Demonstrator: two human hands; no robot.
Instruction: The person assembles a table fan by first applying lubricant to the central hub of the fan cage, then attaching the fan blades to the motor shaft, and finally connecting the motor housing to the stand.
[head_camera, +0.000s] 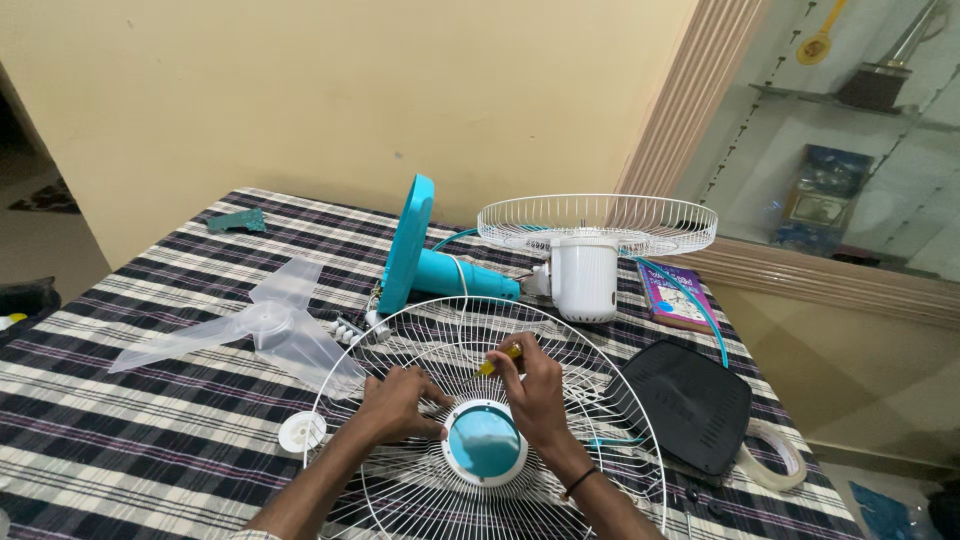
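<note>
Head view showed the front grille (420, 345) lying flat on the checked cloth (130, 420), close before the person. Left hand (398, 402) lay with bent fingers on the wires beside the blue hub cap (484, 442), pressing them. Right hand (532, 388) was closed on a yellow screwdriver (499, 361), its tip probably at the hub rim. It was wise to keep the tool upright and the grille steady. Blades (262, 335), fan body (585, 262) and tape (775, 455) lay around; a cream wall (330, 90) stood behind.
</note>
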